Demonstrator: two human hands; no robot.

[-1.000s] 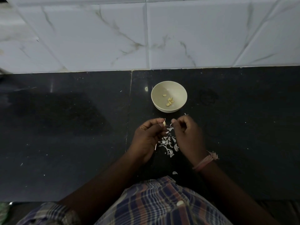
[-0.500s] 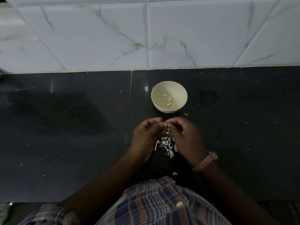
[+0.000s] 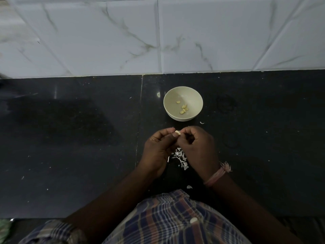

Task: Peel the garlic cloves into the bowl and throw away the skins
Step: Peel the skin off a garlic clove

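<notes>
Garlic clove (image 3: 177, 132) sits mid-frame, pinched btwn both hands: left hand (image 3: 158, 148) holds it w/ thumb + fingertips, right hand (image 3: 197, 147) nips at its skin, fingers curled. Just above, the bowl (image 3: 193, 95) has approx 5 peeled cloves (image 3: 183, 108) already. Skins (image 3: 180, 158) are piled on the dark counter (image 3: 70, 155) below the hands, a few strays around. So peeling's underway imo, and no skins binned yet.

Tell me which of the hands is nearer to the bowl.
Right, slightly. The right hand sits just below the bowl; the left hand is below it and further left. Both pinch the garlic clove.
</notes>
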